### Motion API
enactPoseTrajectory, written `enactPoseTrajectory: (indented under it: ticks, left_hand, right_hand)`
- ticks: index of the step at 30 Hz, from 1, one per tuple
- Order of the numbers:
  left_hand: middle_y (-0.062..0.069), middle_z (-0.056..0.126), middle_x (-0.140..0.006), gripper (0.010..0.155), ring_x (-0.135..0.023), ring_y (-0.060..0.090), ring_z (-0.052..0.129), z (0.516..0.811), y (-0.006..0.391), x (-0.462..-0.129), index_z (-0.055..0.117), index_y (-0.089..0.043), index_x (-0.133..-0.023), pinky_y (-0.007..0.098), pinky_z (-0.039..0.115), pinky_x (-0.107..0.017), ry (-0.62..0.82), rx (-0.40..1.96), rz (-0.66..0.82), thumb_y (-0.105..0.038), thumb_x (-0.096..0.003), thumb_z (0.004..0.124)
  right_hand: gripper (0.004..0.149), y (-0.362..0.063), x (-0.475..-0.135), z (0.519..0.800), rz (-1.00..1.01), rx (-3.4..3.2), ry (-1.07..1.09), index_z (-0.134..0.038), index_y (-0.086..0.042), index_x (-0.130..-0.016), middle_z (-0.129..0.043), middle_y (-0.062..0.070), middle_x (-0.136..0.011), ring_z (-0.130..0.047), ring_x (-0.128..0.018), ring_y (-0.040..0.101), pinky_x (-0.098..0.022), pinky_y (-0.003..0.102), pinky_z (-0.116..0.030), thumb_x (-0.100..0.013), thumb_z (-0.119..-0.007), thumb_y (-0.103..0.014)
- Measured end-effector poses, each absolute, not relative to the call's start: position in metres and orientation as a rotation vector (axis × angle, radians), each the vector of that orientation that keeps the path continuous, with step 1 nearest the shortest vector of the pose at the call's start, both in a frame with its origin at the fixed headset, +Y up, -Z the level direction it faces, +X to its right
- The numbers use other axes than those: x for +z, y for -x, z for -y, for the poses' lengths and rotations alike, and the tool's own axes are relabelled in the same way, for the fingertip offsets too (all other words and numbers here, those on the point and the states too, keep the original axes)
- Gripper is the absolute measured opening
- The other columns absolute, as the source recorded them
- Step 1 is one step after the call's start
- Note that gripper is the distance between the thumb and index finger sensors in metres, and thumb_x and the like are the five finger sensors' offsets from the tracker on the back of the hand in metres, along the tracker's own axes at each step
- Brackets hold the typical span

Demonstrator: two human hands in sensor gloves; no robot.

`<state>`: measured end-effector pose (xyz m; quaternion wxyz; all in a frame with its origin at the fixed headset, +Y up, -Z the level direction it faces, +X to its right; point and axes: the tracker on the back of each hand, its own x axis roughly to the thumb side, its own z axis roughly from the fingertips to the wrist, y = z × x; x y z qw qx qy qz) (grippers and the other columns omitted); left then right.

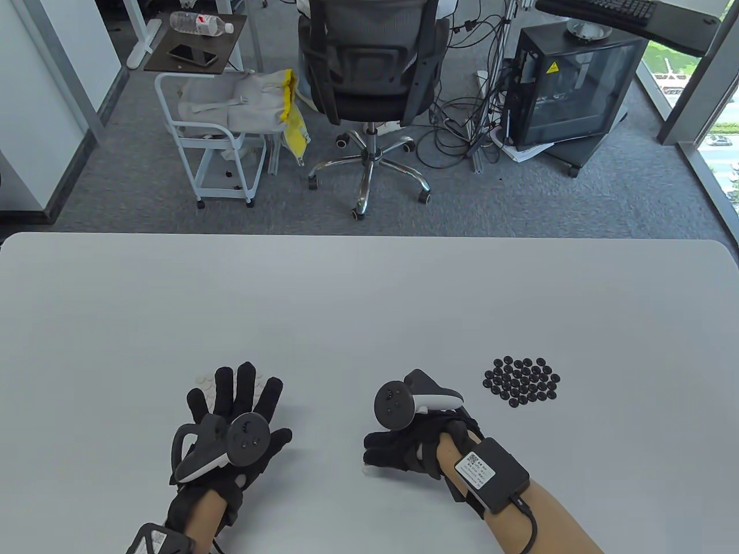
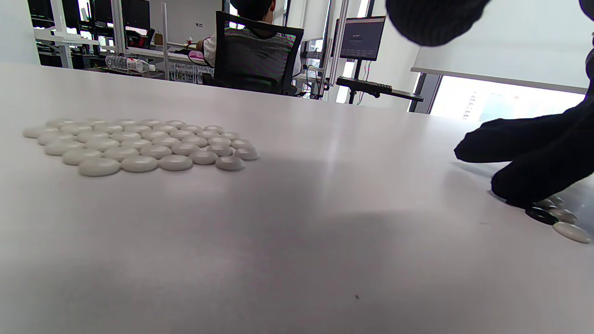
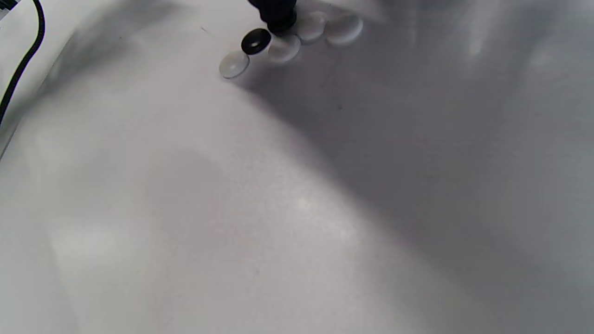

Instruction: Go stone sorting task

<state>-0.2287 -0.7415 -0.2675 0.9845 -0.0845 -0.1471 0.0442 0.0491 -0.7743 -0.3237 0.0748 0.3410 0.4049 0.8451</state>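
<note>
Hovering flat with fingers spread, the left hand (image 1: 231, 424) holds nothing; the right hand's (image 1: 404, 447) curled fingertips touch mixed stones (image 3: 283, 44).

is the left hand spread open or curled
Spread open: in the table view the left hand has straight, fanned fingers above the white stones, gripping nothing.

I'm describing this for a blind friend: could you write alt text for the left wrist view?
A tidy patch of white Go stones lies flat on a pale table, seen from low down. At the right edge, black-gloved fingers of the right hand touch down by a few loose stones, one black stone among white. An office chair stands behind.
</note>
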Motion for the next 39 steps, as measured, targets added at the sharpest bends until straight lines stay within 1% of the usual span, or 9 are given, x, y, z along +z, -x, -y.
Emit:
enactPoseTrajectory:
  ticks: [3, 5, 10, 14, 19, 26, 33, 37, 39]
  left_hand:
    - [0.023, -0.012, -0.114, 0.081, -0.096, 0.054, -0.015, 0.742, 0.229, -0.267, 0.016, -0.022, -0.118, 0.082, -0.001, -0.050, 0.171, 0.089, 0.295, -0.056, -0.0575, 0.056]
    - [0.023, -0.012, -0.114, 0.081, -0.096, 0.054, -0.015, 0.742, 0.229, -0.267, 0.016, -0.022, -0.118, 0.082, -0.001, -0.050, 0.173, 0.089, 0.294, -0.056, -0.0576, 0.056]
    - [0.023, -0.012, -0.114, 0.081, -0.096, 0.054, -0.015, 0.742, 0.229, -0.268, 0.016, -0.022, -0.118, 0.082, -0.001, -0.050, 0.178, 0.094, 0.291, -0.056, -0.0575, 0.056]
    - [0.023, -0.012, -0.114, 0.081, -0.096, 0.054, -0.015, 0.743, 0.229, -0.268, 0.016, -0.022, -0.118, 0.082, -0.001, -0.050, 0.186, 0.087, 0.292, -0.056, -0.0576, 0.056]
    - [0.023, -0.012, -0.114, 0.081, -0.096, 0.054, -0.015, 0.743, 0.228, -0.268, 0.016, -0.022, -0.118, 0.082, -0.001, -0.050, 0.188, 0.083, 0.295, -0.056, -0.0575, 0.056]
    - [0.023, -0.012, -0.114, 0.081, -0.096, 0.054, -0.015, 0.744, 0.227, -0.269, 0.016, -0.022, -0.118, 0.082, -0.001, -0.050, 0.197, 0.078, 0.295, -0.056, -0.0575, 0.056]
    - [0.023, -0.012, -0.114, 0.080, -0.096, 0.054, -0.015, 0.742, 0.230, -0.269, 0.016, -0.022, -0.118, 0.082, -0.001, -0.050, 0.192, 0.098, 0.285, -0.056, -0.0574, 0.056]
    - [0.023, -0.012, -0.114, 0.081, -0.096, 0.054, -0.015, 0.743, 0.228, -0.270, 0.016, -0.022, -0.118, 0.082, -0.001, -0.050, 0.198, 0.089, 0.290, -0.056, -0.0574, 0.056]
    - [0.023, -0.012, -0.114, 0.081, -0.096, 0.054, -0.015, 0.743, 0.228, -0.270, 0.016, -0.022, -0.118, 0.082, -0.001, -0.050, 0.198, 0.086, 0.292, -0.056, -0.0574, 0.056]
  right_hand:
    - [0.068, -0.050, -0.336, 0.773, -1.175, 2.585, -0.957, -0.049, -0.011, -0.118, -0.001, 0.040, -0.112, 0.008, -0.090, 0.065, -0.055, 0.090, -0.008, -0.062, -0.050, -0.050]
    - [0.068, -0.059, -0.348, 0.770, -1.160, 2.663, -0.893, -0.050, -0.012, -0.118, -0.002, 0.040, -0.112, 0.008, -0.090, 0.065, -0.055, 0.090, -0.008, -0.062, -0.050, -0.050]
    - [0.066, -0.098, -0.371, 0.758, -1.173, 2.833, -0.662, -0.060, -0.012, -0.115, -0.006, 0.038, -0.114, 0.007, -0.092, 0.064, -0.056, 0.090, -0.008, -0.061, -0.050, -0.050]
    - [0.066, -0.129, -0.380, 0.755, -1.189, 2.899, -0.496, -0.062, -0.012, -0.114, -0.007, 0.038, -0.114, 0.006, -0.092, 0.064, -0.056, 0.090, -0.008, -0.061, -0.050, -0.050]
    - [0.067, -0.153, -0.385, 0.754, -1.182, 2.939, -0.367, -0.063, -0.011, -0.114, -0.007, 0.037, -0.114, 0.006, -0.092, 0.064, -0.056, 0.090, -0.008, -0.061, -0.050, -0.050]
    - [0.067, -0.175, -0.385, 0.753, -1.179, 2.985, -0.283, -0.063, -0.011, -0.114, -0.006, 0.037, -0.115, 0.007, -0.092, 0.063, -0.056, 0.090, -0.007, -0.061, -0.050, -0.050]
    - [0.068, -0.187, -0.385, 0.752, -1.187, 3.021, -0.226, -0.062, -0.010, -0.114, -0.006, 0.036, -0.114, 0.007, -0.093, 0.063, -0.056, 0.090, -0.007, -0.060, -0.050, -0.050]
    - [0.068, -0.180, -0.383, 0.743, -1.147, 3.012, -0.279, -0.064, -0.010, -0.114, -0.006, 0.037, -0.114, 0.007, -0.092, 0.063, -0.056, 0.090, -0.007, -0.060, -0.050, -0.050]
    - [0.068, -0.171, -0.380, 0.736, -1.127, 2.993, -0.356, -0.066, -0.010, -0.113, -0.006, 0.037, -0.114, 0.007, -0.092, 0.064, -0.056, 0.090, -0.008, -0.061, -0.050, -0.050]
